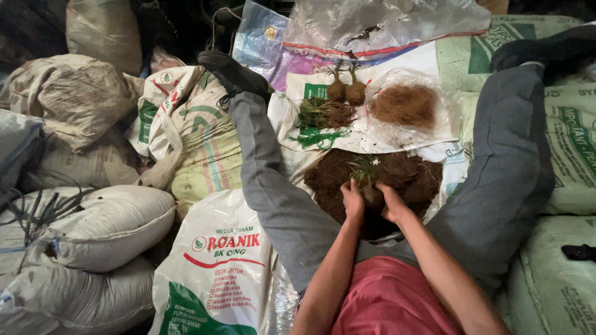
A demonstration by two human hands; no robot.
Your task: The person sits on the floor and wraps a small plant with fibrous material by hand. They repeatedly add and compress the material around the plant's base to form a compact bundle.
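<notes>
My left hand (352, 200) and my right hand (393, 205) are cupped around the base of a small spiky green plant (364, 170), pressing its root clump between them. They sit over a dark brown pile of soil (410, 177) spread on white sacking between my outstretched legs in grey trousers. Farther out lie two finished brown root balls with green shoots (346, 90), a bundle of loose seedlings (321, 114) with green ties, and a clear plastic bag of reddish coconut fibre (405, 104).
Filled sacks surround me: a white printed soil bag (214, 267) at the left knee, grey-white sacks (93, 229) farther left, green-printed sacks (571, 155) on the right. Clear plastic sheeting (379, 22) lies beyond my black shoes (233, 71).
</notes>
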